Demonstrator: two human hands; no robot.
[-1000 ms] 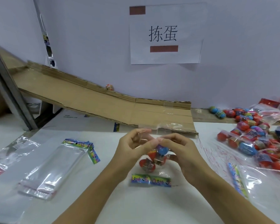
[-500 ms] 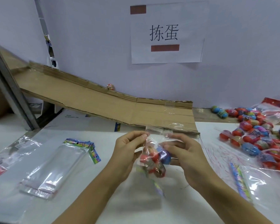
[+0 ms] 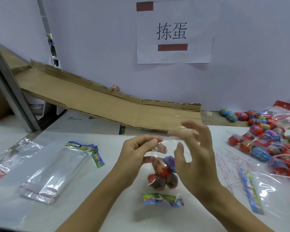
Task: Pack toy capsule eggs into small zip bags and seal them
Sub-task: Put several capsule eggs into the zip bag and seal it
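Left hand (image 3: 137, 154) pinches one zip bag (image 3: 162, 166) holding three eggs (image 3: 164, 173); right hand (image 3: 196, 156) spread, blurred.

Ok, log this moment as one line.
left hand pinches bag top | right hand open beside bag | eggs inside | unsealed

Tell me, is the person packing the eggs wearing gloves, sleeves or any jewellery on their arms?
No. Both forearms are bare as far as the picture shows, with no sleeves, and the left hand and right hand wear no gloves, rings, watch or bracelets that I can see.
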